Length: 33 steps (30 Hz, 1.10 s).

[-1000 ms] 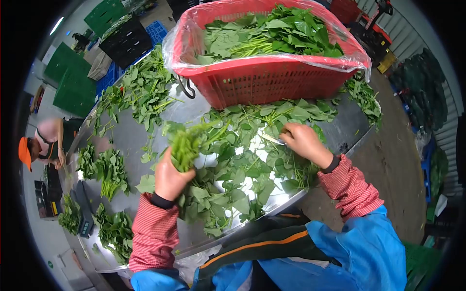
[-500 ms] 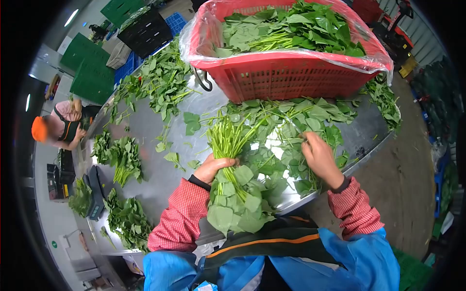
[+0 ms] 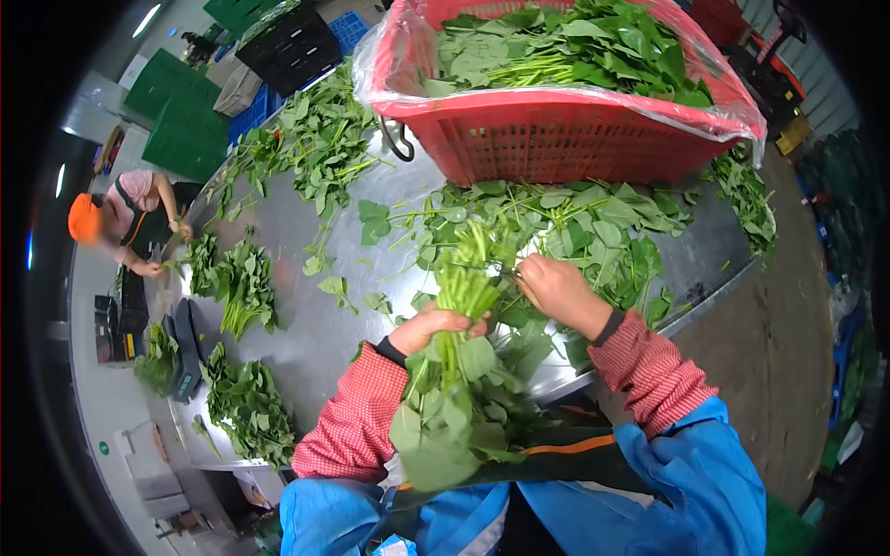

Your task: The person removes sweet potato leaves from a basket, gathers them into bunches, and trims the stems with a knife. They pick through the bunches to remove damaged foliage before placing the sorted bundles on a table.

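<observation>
My left hand (image 3: 434, 326) is wrapped round the stems of a leafy green bunch (image 3: 452, 371), stems up and leaves hanging down over my front. Close to the right of the upper stems, my right hand (image 3: 553, 285) has its fingers pinched together; a thin dark strand seems to run from them to the stems, but what they hold is too small to name. Loose leaves (image 3: 612, 232) lie on the metal table (image 3: 306, 357) behind and beside both hands.
A red crate (image 3: 556, 139) lined with clear plastic, full of greens, stands at the table's back. Bunches (image 3: 246, 408) and a scale (image 3: 184, 347) are on the left. A person in an orange cap (image 3: 85, 219) works at the far left. Green crates (image 3: 185, 134) stand behind.
My right hand has moved left, up to the stems of the bunch. The stems look more tightly gathered. The person at the far left has reached both arms toward the table.
</observation>
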{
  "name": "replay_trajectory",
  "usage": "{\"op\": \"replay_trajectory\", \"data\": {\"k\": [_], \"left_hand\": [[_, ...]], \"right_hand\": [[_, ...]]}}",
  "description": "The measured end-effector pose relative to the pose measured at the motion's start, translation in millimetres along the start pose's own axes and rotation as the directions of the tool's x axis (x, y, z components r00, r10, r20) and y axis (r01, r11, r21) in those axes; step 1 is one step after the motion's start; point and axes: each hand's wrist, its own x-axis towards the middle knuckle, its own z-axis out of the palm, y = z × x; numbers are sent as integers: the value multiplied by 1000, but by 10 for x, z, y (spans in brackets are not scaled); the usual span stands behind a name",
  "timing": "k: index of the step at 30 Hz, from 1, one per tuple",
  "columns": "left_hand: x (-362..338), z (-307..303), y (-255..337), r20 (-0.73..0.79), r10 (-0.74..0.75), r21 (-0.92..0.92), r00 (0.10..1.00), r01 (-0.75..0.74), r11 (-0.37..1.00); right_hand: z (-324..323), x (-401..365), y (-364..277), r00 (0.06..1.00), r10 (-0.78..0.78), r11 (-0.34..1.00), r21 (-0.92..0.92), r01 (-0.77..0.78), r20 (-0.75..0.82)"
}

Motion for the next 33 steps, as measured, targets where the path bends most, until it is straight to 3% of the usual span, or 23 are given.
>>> {"op": "replay_trajectory", "data": {"k": [4,8,9,12,13,14,16,17,20,23,26,27,29,31,33], "left_hand": [[105,80,-3,33,35,150,999,-40,988],[154,194,117,-5,-11,279,1000,12,960],[176,113,65,-28,-14,186,1000,19,982],[36,175,209,-139,23,295,990,19,955],[-84,176,369,-137,93,342,986,-41,939],[-155,124,454,-185,183,491,965,-71,868],[-139,-1,470,-273,237,720,932,34,693],[-101,-19,415,-353,225,787,908,158,597],[-1,63,235,-440,375,876,816,298,380],[2,293,313,-403,431,915,807,369,163],[-114,172,260,-280,602,954,748,289,84],[-166,96,246,-350,573,932,741,334,137],[-238,-10,306,-402,490,890,773,204,408],[-245,-139,369,-423,468,737,775,-6,676],[-259,-358,350,-450,412,542,792,-125,831]], "right_hand": [[-13,-96,-54,999,38,999,-6,-39,-29],[-205,255,-297,1000,5,999,32,-4,-8],[-212,287,-244,1000,-16,1000,2,16,5],[-198,-30,152,997,1,1000,-14,0,80],[-190,-299,389,990,106,989,-109,-96,96],[-179,-480,539,973,211,960,-205,-189,94],[-246,-394,330,986,166,974,-161,-159,33],[-310,-320,190,987,159,977,-142,-158,-9],[-408,157,-308,987,-8,997,-83,-5,-158],[-303,241,-315,999,14,995,-97,-10,34],[-51,-316,259,985,138,973,-203,-115,106],[-98,-396,320,970,220,960,-199,-196,105],[-188,-540,321,913,392,911,-191,-367,115],[-286,-465,325,913,380,902,-278,-330,150],[-424,-273,264,899,389,894,-317,-316,202]]}}
